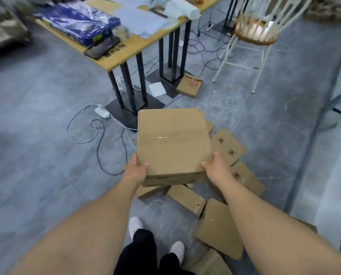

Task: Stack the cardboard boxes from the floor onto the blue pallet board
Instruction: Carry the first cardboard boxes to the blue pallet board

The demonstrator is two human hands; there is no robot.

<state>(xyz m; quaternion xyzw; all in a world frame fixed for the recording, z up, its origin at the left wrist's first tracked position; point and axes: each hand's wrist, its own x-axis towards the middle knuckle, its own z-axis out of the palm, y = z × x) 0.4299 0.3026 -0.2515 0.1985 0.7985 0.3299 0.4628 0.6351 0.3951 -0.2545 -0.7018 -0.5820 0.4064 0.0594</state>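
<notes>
A: What's the room like from the head camera?
B: Grey floor (46, 175), a wooden table (130, 48) at the far side, a white chair (253, 34) beside it, cables (98, 135) trailing near the table legs.
A: And the carton?
B: The cardboard box (171, 143) is lifted above the floor, held between both hands at its near corners. The left hand (137, 168) grips the near-left corner, thumb on top; the right hand (217, 165) grips the near-right corner likewise.
A: Others?
B: Loose boxes (221, 231) lie scattered on the floor beneath and to the right.
</notes>
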